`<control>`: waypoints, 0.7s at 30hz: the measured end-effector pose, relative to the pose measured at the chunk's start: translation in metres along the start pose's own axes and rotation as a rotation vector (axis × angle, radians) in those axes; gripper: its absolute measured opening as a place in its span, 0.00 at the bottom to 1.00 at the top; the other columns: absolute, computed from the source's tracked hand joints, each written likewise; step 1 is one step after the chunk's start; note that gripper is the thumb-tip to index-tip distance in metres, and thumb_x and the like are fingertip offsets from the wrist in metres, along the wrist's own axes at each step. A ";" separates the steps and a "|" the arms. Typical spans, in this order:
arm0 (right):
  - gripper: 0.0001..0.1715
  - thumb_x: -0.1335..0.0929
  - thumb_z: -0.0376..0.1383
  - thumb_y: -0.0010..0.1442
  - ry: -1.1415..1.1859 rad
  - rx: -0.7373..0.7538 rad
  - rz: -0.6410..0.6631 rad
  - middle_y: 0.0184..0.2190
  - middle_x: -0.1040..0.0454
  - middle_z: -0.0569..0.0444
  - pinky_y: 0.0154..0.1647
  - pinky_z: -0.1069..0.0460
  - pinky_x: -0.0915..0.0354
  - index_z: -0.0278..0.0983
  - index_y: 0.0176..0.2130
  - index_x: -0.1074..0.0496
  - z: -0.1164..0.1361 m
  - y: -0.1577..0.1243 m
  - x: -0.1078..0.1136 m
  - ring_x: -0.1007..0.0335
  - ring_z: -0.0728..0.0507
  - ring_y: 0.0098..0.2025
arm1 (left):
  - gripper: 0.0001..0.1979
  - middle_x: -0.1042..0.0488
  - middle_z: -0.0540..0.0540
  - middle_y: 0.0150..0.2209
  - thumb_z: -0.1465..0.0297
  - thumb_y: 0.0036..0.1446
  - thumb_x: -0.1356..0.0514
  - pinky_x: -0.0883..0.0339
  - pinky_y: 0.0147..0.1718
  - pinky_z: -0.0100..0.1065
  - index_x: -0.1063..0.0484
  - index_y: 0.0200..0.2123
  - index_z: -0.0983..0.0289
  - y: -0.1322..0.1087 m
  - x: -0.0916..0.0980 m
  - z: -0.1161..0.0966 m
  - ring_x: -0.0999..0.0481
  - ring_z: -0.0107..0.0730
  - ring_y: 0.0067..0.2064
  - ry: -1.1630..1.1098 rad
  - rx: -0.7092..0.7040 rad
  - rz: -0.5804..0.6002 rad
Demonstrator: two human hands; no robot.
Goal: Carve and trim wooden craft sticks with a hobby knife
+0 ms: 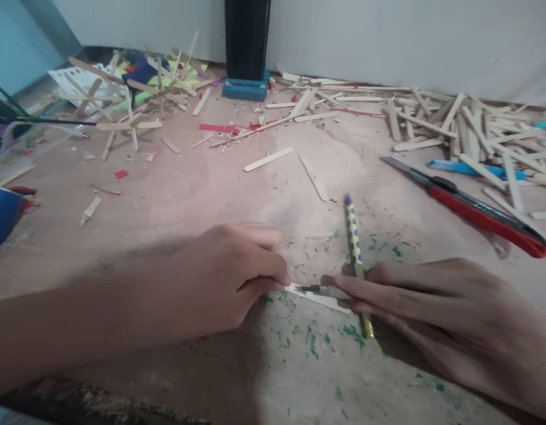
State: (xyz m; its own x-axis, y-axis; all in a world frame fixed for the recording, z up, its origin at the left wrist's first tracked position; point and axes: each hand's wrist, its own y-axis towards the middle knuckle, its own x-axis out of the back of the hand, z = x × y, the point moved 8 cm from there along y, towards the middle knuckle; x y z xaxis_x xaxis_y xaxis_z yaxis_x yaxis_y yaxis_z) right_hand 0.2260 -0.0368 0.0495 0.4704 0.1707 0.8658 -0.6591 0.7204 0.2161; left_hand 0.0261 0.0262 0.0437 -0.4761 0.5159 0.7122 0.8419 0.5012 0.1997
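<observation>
My left hand (237,274) is closed, its fingertips pinching the left end of a thin white strip (321,300) against the table. The strip looks like a piece of a craft stick, though its far end is hidden by my other hand. My right hand (432,307) grips a craft knife (328,290) with a pale handle, and its small dark blade lies over the strip close to my left fingertips. Partly under my right fingers is a yellow pencil with purple dots (353,236). Green shavings (314,345) are scattered around.
A red and black box cutter (476,212) with its blade out lies at right. Behind it is a heap of craft sticks (467,127). A black upright post on a teal base (245,87) stands at the back. Stick assemblies and scraps (131,124) lie back left.
</observation>
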 end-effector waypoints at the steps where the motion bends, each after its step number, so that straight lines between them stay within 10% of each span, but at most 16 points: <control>1: 0.28 0.36 0.32 0.85 0.000 0.009 -0.005 0.33 0.23 0.60 0.23 0.50 0.38 0.48 0.77 0.27 -0.001 0.000 0.000 0.28 0.50 0.25 | 0.16 0.34 0.46 0.30 0.85 0.72 0.37 0.47 0.31 0.35 0.12 0.37 0.66 0.000 0.000 0.000 0.33 0.25 0.32 0.001 0.000 0.002; 21: 0.27 0.37 0.35 0.86 -0.065 -0.002 0.005 0.39 0.15 0.59 0.24 0.47 0.33 0.55 0.75 0.27 -0.004 -0.001 -0.001 0.22 0.47 0.27 | 0.15 0.34 0.47 0.30 0.85 0.71 0.37 0.45 0.33 0.34 0.13 0.36 0.66 0.001 0.000 0.001 0.34 0.27 0.32 -0.025 -0.028 -0.020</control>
State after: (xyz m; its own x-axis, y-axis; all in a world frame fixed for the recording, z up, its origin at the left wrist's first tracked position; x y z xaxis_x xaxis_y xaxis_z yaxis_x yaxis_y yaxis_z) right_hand 0.2290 -0.0348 0.0463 0.4274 0.1301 0.8946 -0.6600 0.7212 0.2104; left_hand 0.0264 0.0274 0.0432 -0.4985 0.5238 0.6907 0.8391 0.4917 0.2328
